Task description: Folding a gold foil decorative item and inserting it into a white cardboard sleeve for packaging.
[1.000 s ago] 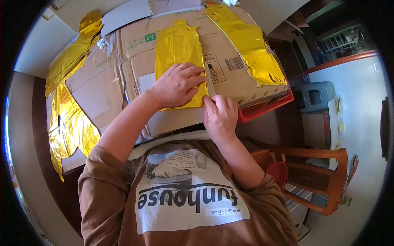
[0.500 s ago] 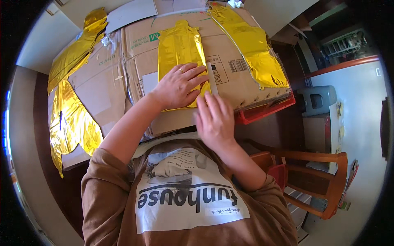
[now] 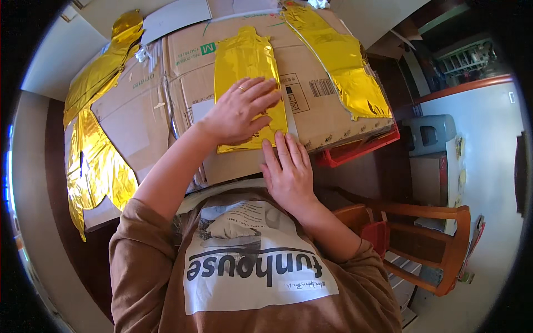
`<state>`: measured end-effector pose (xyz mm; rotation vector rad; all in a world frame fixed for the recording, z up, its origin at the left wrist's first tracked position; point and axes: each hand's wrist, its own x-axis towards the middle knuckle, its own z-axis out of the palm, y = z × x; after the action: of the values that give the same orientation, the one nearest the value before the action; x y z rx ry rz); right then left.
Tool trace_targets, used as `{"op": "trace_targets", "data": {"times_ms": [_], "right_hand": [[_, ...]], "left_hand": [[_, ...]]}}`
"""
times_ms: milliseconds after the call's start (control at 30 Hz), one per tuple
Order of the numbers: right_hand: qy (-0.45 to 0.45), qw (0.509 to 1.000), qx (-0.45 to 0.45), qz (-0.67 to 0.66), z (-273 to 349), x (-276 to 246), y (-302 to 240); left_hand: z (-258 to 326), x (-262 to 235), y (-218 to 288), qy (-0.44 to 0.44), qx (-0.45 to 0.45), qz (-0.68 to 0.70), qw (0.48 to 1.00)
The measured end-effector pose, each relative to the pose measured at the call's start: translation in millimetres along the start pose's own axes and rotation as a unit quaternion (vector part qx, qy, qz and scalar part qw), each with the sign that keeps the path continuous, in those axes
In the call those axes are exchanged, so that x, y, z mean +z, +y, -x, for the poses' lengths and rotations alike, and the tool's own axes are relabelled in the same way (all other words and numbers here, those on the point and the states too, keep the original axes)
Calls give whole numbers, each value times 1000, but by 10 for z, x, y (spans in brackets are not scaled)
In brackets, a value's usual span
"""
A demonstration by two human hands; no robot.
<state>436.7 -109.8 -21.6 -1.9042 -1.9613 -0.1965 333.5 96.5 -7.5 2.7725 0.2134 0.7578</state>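
In front of me a flat gold foil balloon [image 3: 242,61], folded to a narrow rectangle, lies on the cardboard surface. Pressing on its lower half is my left hand [image 3: 242,112], palm down with the fingers stretched out and a ring on one finger. My right hand [image 3: 290,176] rests its extended fingertips at the balloon's near right corner. Neither hand grips anything. A pale sheet [image 3: 292,129] shows partly from under the balloon's right edge.
Other flat gold foil balloons lie on the left [image 3: 102,152] and on the right [image 3: 347,66] of the cardboard boxes [image 3: 139,119]. A white panel [image 3: 176,21] lies at the back. Below the right edge is a red tray [image 3: 355,149]; a wooden chair [image 3: 455,238] stands right.
My right hand has come down onto the balloon's near right corner, its fingers now straighter. The left hand has shifted slightly, and the balloon's near right part lies flatter.
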Motion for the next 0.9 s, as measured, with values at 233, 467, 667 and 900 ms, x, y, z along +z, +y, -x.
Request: {"op": "trace_targets", "data": {"times_ms": [233, 467, 667, 900], "right_hand": [[8, 997, -6, -77, -78, -134, 121], [78, 944, 166, -274, -159, -309, 400], [-139, 825, 357, -416, -345, -422, 664], [-266, 767, 381, -442, -643, -435, 753]], "left_hand": [[480, -427, 174, 34, -52, 21, 998], [693, -398, 242, 35, -47, 43, 997], [464, -314, 270, 43, -34, 71, 996], [485, -164, 190, 31, -70, 91, 993]]}}
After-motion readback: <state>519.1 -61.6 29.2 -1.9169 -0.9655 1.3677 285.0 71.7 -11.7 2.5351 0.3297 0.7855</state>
